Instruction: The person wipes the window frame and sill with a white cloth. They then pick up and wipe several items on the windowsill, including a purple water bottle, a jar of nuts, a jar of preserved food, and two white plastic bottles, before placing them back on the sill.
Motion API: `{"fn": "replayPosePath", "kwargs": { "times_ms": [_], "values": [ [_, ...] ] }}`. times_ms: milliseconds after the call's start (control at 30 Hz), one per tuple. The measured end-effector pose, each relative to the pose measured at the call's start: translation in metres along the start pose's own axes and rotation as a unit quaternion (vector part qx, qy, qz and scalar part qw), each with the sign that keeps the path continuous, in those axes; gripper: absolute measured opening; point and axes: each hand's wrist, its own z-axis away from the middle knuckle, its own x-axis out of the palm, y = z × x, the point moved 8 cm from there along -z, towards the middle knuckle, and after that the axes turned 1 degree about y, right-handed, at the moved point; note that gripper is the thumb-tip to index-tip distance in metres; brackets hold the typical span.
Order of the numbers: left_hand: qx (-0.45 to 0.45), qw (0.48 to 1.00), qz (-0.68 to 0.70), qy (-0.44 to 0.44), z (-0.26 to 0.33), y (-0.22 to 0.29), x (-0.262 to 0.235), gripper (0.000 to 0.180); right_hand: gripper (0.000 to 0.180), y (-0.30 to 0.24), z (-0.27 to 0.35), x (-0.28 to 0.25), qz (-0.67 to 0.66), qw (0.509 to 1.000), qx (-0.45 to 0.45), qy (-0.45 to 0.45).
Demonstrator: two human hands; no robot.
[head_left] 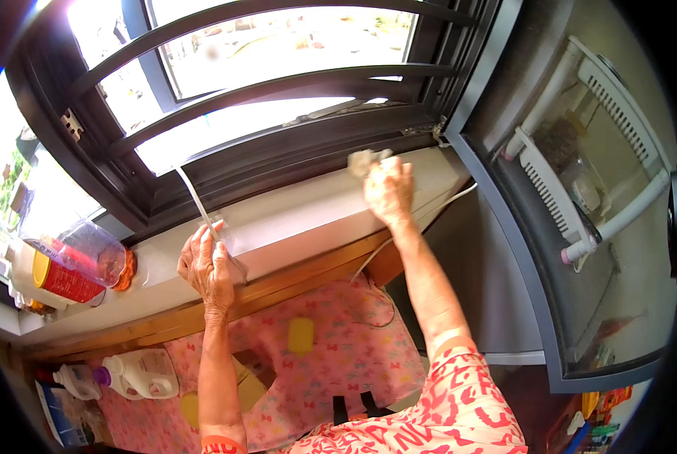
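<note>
right hand [390, 191] pinching crumpled beige cloth [366, 162] | cloth up-left of grip | left hand [207, 266] pinching thin white strip [194, 194], axis slanting up-left

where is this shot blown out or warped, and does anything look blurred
Head view: glare whitens the outdoor scene behind the dark, curved window bars; head view: the long grey frame at right bends, likely fisheye distortion; head view: the crumpled beige cloth in the right hand looks slightly soft.

Rag [360, 163]: cloth, rumpled, matt. Window frame [278, 149]: apparently metal, low sheen. Sill [293, 209]: smooth, faintly glossy. Strip below [316, 272]: wood. Jar [102, 256]: clear plastic, glossy. Jug [155, 372]: plastic, smooth.
</note>
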Motion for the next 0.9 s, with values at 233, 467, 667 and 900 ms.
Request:
{"fn": "replayPosePath", "kwargs": {
  "times_ms": [233,467,667,900],
  "values": [
    [0.047,0.999,-0.004,-0.001,-0.010,0.037,0.024,0.038,0.019,-0.084,0.031,-0.050,-0.321,0.937,-0.137,-0.018],
    [0.063,0.998,-0.015,0.016,0.040,0.067,0.059,0.085,0.024,-0.141,0.011,-0.112,-0.475,0.879,-0.035,0.002],
    [0.064,0.995,0.077,0.010,0.079,0.074,0.059,0.075,0.026,-0.303,0.042,-0.080,-0.134,0.944,-0.272,-0.126],
    [0.133,0.990,0.004,0.051,0.109,-0.012,-0.006,0.060,0.019,-0.275,0.018,-0.018,-0.027,0.996,-0.076,-0.026]
  ]
}}
